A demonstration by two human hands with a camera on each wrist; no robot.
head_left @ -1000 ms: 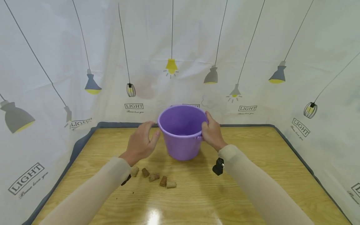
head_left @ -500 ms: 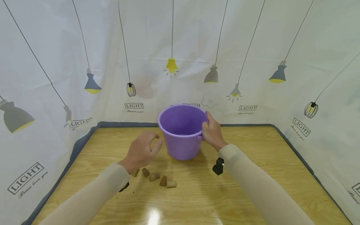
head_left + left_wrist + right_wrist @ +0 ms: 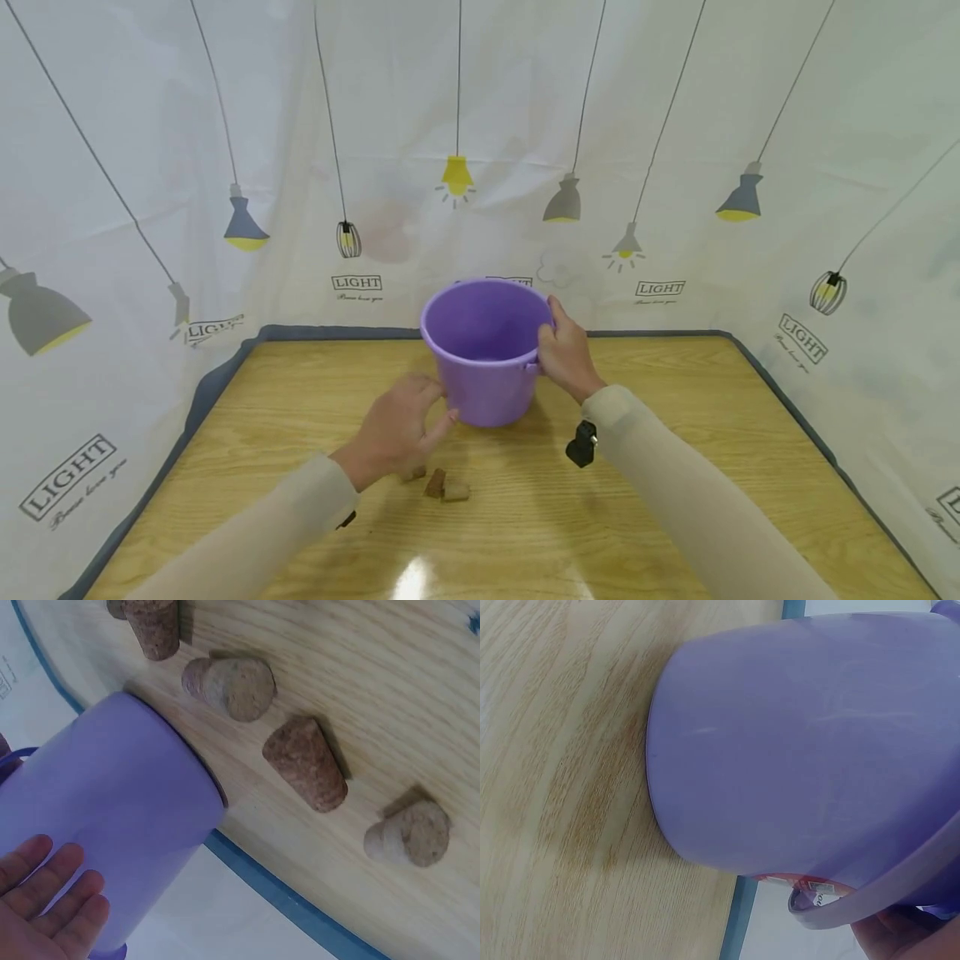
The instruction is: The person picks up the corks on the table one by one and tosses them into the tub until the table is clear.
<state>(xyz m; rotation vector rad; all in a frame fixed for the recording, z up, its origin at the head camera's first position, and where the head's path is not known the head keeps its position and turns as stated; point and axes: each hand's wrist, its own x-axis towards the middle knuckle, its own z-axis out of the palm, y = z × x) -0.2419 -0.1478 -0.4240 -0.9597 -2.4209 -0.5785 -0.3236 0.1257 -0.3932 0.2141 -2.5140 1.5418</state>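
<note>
A purple bucket (image 3: 487, 392) stands on the wooden table, its opening facing up and toward me. My right hand (image 3: 567, 350) grips its rim on the right side; in the right wrist view, fingers (image 3: 889, 930) show beneath a curved purple band (image 3: 885, 889). Low beside the bucket's left wall is my left hand (image 3: 397, 429), its fingers loosely extended and holding nothing. The left wrist view shows those fingers (image 3: 64, 892) overlapping the bucket wall. Several tapered cork stoppers lie in front of the bucket, among them a dark one (image 3: 307, 763) and a pale one (image 3: 455, 492). My left hand hides some in the head view.
A white curtain (image 3: 495, 100) printed with hanging lamps surrounds the table (image 3: 645, 533) at the back and sides. Its dark blue border (image 3: 660, 334) runs along the table's edge. A red label (image 3: 802, 882) is stuck to the bucket.
My left hand has left the bucket's left rim and come down toward me and to the right, now over some of the corks. My right hand and the bucket have stayed put.
</note>
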